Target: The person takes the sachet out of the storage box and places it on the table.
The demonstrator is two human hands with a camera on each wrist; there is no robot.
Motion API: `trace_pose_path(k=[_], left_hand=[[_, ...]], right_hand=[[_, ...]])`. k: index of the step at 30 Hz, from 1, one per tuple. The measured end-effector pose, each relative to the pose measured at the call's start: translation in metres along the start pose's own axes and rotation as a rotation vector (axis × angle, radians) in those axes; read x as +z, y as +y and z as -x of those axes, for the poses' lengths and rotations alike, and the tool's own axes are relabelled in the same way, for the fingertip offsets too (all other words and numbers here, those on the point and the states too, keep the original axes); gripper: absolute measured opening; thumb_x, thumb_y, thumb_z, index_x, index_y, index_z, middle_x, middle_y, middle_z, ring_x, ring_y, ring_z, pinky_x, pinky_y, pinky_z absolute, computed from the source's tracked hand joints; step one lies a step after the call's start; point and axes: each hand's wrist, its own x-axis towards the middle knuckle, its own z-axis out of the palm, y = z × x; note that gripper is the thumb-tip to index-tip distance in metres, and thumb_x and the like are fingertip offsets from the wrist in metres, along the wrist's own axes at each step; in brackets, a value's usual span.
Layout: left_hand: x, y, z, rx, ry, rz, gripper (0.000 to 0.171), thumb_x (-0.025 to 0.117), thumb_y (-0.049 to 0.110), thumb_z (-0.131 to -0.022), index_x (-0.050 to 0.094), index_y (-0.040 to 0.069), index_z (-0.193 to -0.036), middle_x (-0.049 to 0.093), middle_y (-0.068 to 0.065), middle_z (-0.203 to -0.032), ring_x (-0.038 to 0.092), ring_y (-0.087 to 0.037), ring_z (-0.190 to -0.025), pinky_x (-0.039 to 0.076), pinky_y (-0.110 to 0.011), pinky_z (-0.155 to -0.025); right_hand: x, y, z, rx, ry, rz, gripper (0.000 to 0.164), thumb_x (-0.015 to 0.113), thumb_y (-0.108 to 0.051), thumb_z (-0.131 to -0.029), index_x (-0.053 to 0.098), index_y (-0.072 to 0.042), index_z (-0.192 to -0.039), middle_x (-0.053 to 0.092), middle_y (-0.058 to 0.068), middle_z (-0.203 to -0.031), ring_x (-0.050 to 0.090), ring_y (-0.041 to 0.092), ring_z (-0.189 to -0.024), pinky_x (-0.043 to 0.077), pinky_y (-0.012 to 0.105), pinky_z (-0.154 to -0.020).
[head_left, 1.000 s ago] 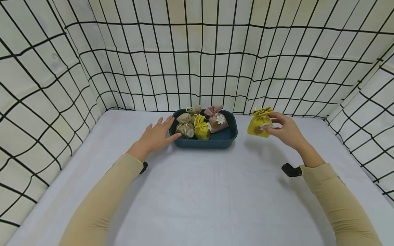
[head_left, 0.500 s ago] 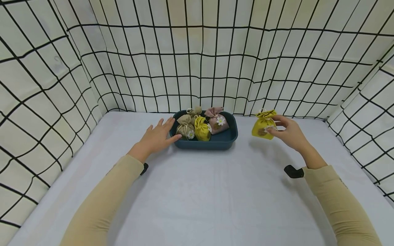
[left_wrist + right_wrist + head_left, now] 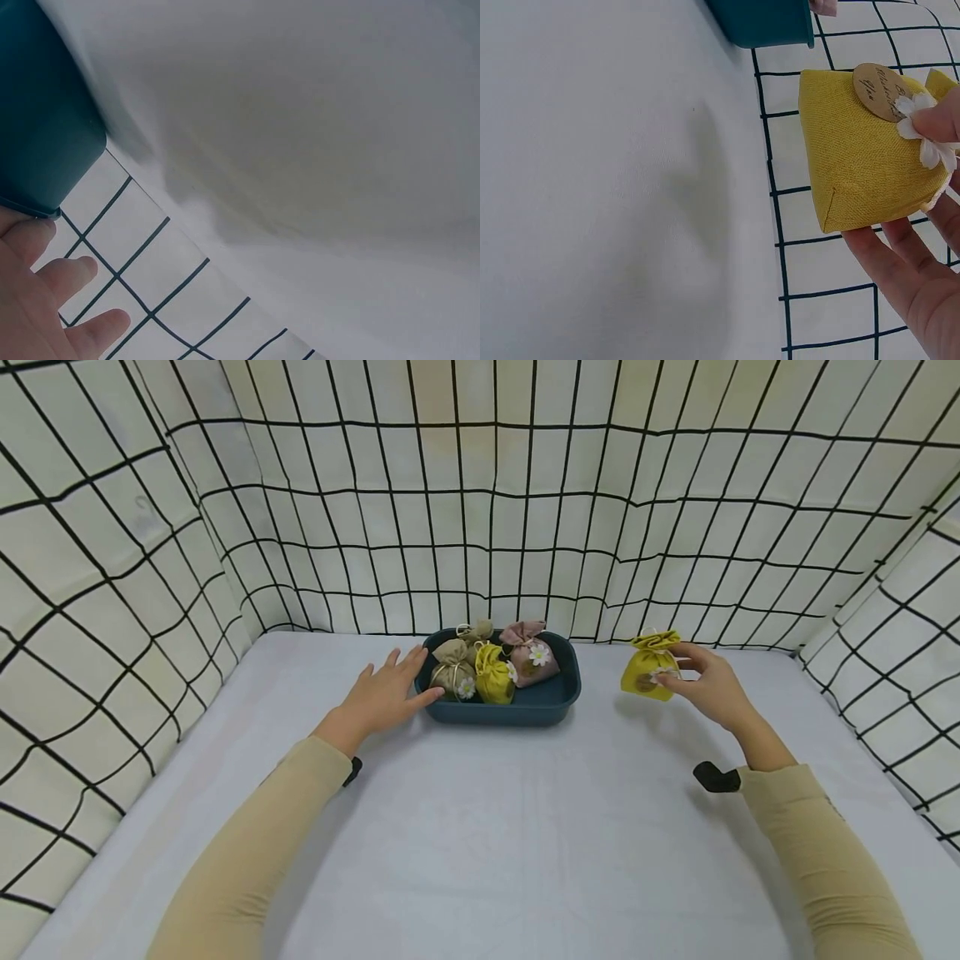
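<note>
My right hand (image 3: 708, 685) pinches a yellow drawstring pouch (image 3: 647, 672) above the table, to the right of the blue-green tub (image 3: 495, 713). In the right wrist view the pouch (image 3: 862, 161) shows a round brown tag and a white flower, with the thumb over the flower. My left hand (image 3: 382, 697) rests at the tub's left rim, fingers spread and fairly straight. Inside the tub sit a beige pouch (image 3: 452, 670) at the left, another beige one (image 3: 476, 632) behind it, a yellow pouch (image 3: 492, 674) in the middle and a pink pouch (image 3: 531, 654) towards the right.
A white-covered table (image 3: 510, 827) spreads out under both arms. Black grid netting (image 3: 525, 518) over white cloth rises at the back and on both sides, close behind the tub. Small black devices (image 3: 716, 777) stick out at the wrists.
My right hand has moved a little to the right with the yellow pouch, away from the tub. The left hand and the pouches in the tub have stayed put.
</note>
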Motion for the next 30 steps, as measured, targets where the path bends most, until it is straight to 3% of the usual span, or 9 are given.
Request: trace_pose_path(k=[10,30], left_hand=[[0.0,0.0,-0.001,-0.002,-0.001,-0.002,0.09,0.04,0.066,-0.104,0.011,0.008,-0.166,0.009,-0.011,-0.171,0.007,-0.043,-0.155,0.011,-0.071,-0.116],[-0.001,0.001,-0.001,-0.006,-0.007,-0.008,0.09,0.04,0.066,-0.104,0.012,0.008,-0.166,0.011,-0.014,-0.171,0.007,-0.043,-0.154,0.012,-0.072,-0.116]], right_hand=[[-0.004,0.012,-0.004,0.003,0.039,-0.002,0.068,0.068,-0.019,-0.1,0.037,0.008,-0.153,0.042,0.033,-0.15,0.041,0.051,-0.138,0.043,0.065,-0.102],[-0.007,0.032,-0.005,0.07,0.046,-0.013,0.069,0.066,-0.024,-0.102,0.034,0.007,-0.155,0.036,0.03,-0.157,0.038,0.05,-0.139,0.042,0.063,-0.105]])
